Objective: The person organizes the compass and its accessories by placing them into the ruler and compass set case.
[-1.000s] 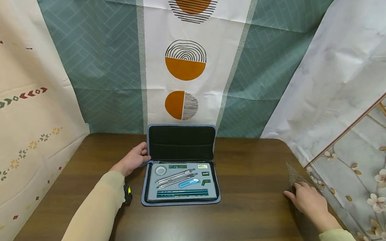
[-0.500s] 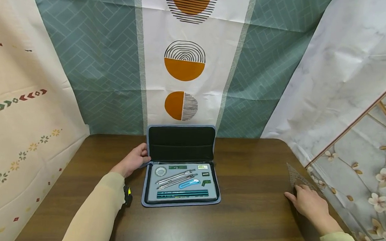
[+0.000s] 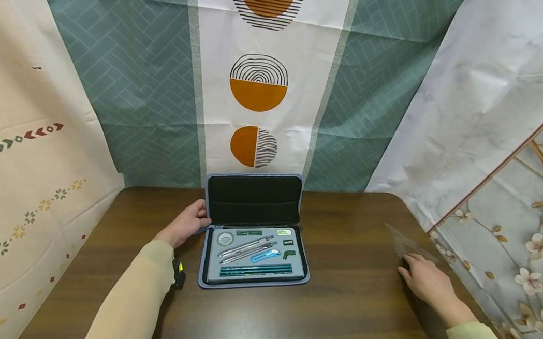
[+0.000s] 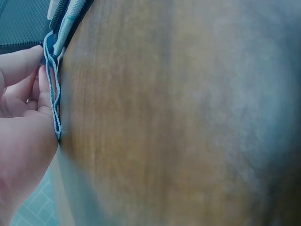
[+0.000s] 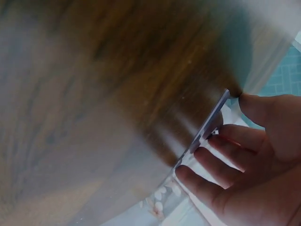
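An unzipped blue-edged drawing-set case (image 3: 253, 193) lies on the table, its black lid raised at the back. My left hand (image 3: 185, 226) grips the case's left edge near the hinge. In the left wrist view its thumb and fingers (image 4: 35, 56) are beside the zipper and a looped cord (image 4: 52, 101). Far to the right, my right hand (image 3: 428, 283) holds a clear set square (image 3: 401, 240), mostly covered by the hand in the head view. In the right wrist view the thumb and fingertips (image 5: 186, 176) lie along the set square's edge (image 5: 209, 117).
The case's grey insert (image 3: 245, 225) bears two compasses (image 3: 236, 249), a blue cutter (image 3: 265, 255), green pencils (image 3: 256, 270), an eraser (image 3: 284, 232) and a sharpener (image 3: 288, 242). Patterned cloths hang behind the brown table (image 3: 350, 257) and at both sides.
The set square's far corner has swung left and its face looks lighter and flatter to view. My right hand has shifted slightly left. The left hand and case stay in place.
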`<state>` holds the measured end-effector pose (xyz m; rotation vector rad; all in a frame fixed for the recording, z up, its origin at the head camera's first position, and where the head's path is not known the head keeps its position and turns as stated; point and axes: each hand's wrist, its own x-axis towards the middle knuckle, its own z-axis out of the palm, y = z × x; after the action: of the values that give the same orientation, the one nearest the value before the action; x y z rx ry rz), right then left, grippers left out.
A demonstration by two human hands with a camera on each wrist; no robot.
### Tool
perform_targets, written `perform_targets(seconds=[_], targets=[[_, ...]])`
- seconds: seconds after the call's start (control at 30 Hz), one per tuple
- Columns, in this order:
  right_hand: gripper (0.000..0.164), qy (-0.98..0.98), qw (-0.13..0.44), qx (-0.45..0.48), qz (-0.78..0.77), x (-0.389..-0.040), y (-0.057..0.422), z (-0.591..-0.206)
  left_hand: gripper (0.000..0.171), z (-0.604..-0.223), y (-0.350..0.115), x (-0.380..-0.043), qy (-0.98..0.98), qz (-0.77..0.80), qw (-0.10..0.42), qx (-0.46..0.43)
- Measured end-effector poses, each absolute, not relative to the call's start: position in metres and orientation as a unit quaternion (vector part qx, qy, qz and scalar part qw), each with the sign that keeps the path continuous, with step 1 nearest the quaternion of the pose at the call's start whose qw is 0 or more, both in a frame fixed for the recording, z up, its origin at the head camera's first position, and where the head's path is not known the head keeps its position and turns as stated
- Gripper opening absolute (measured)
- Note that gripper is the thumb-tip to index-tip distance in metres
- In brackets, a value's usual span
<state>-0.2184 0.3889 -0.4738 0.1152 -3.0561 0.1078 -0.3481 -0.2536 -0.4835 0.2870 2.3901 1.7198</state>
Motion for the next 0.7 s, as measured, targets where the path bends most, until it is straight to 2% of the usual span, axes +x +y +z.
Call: perform_targets(seconds=[0.37, 0.7], targets=[[0.045, -0.987, 0.057, 0.135, 0.072, -0.227, 0.367, -0.473, 0.037, -0.482, -0.255, -0.349, 0.797, 0.587, 0.089, 0.108], [0.046, -0.980, 0.057, 0.175, 0.076, -0.236, 0.356, -0.474, 0.035, -0.483, -0.254, -0.349, 0.796, 0.589, 0.092, 0.106]])
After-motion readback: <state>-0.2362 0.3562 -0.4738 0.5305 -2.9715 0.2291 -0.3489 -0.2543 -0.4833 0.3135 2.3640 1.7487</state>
